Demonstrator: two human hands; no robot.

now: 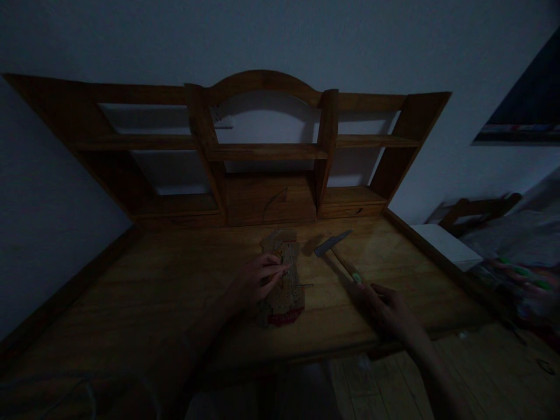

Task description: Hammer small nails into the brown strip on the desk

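My right hand (pixel 387 303) is wrapped round the lower end of a hammer (pixel 345 263). The hammer has a grey metal head and a wooden handle with a green patch, and its head is raised to the right of a worn brown slab (pixel 286 294). Over that slab, my left hand (pixel 265 274) is closed in a pinch, fingertips at its upper surface. Whatever sits between those fingertips is too small and dark to make out. A thin metal rod (pixel 306 285) sticks out at the slab's right side. Red shows along the slab's near edge.
The slab lies on a wooden desk (pixel 175 274) with a raised right edge. Behind it stands a wooden shelf unit (pixel 266 153) against the wall. A thin curved wire or cord (pixel 272 201) shows before its middle panel. At right are a chair back (pixel 479 210) and plastic-wrapped things (pixel 520 251).
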